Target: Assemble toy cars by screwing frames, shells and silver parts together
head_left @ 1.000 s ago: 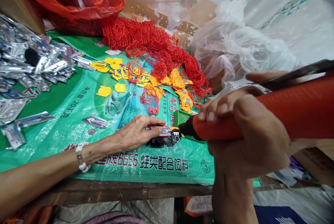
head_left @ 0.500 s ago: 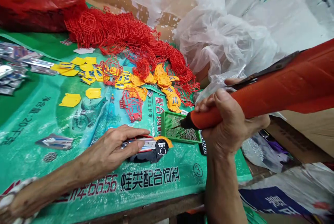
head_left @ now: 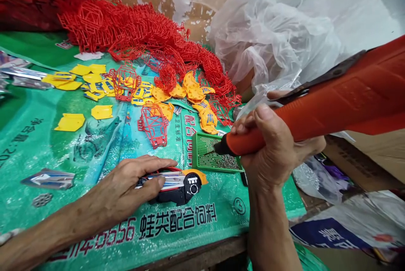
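Note:
My left hand (head_left: 139, 180) is wrapped over the rear part of a toy car body (head_left: 182, 184), black and silver with an orange end, lying on the green printed sheet. In my right hand (head_left: 274, 146) is a red electric screwdriver (head_left: 338, 102) with a black nose. Its thin bit points down and left over a green perforated tray (head_left: 194, 153), which holds many small screws (head_left: 229, 162). Whether a screw sits on the tip is too small to tell. The tray stands just behind the car's orange end.
Red plastic frames (head_left: 136, 26) are heaped along the back, with yellow and orange parts (head_left: 198, 89) before them. A red bag (head_left: 38, 1) stands back left, clear plastic bags (head_left: 272, 39) back right. A silver sticker piece (head_left: 49, 178) and grey wheel (head_left: 42, 199) lie left.
The camera view has shifted, so most things on the sheet appear further left. My left hand remains on the car, and the screwdriver's bit remains over the tray.

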The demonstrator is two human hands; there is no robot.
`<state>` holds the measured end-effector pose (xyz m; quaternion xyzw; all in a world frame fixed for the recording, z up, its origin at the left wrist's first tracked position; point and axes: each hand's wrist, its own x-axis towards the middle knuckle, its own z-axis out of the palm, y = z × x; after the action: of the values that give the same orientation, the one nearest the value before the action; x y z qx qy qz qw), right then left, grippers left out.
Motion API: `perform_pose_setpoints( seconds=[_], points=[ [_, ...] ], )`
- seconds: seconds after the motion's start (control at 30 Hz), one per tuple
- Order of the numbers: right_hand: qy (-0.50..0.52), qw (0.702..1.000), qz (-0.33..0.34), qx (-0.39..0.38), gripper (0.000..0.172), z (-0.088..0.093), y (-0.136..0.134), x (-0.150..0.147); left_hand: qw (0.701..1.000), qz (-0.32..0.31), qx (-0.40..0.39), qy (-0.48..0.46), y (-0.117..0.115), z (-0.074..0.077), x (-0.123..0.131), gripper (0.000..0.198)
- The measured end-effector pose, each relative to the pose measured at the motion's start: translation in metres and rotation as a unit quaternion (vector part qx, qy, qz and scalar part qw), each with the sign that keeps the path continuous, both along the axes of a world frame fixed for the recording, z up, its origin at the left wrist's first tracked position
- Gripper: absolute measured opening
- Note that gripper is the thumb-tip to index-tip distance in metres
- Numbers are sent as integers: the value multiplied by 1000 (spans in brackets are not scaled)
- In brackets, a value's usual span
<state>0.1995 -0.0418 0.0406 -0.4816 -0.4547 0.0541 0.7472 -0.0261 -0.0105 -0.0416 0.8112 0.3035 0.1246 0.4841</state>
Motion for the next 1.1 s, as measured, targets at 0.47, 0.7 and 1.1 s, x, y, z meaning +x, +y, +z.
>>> perform_pose_setpoints(
  seconds=[0.47,0.7,1.1],
  points=[
    [8,1000,11,-16,21,-2,-1,2,996,81,-29,-22,-16,4,4,44],
    [-3,1000,-6,-24,18,-2,-2,-2,1000,13,-27,-9,-9,22,3,37],
    [-1,999,-39,5,21,4,2,-3,968,-10,157,-196,-10,1,4,21]
  ],
)
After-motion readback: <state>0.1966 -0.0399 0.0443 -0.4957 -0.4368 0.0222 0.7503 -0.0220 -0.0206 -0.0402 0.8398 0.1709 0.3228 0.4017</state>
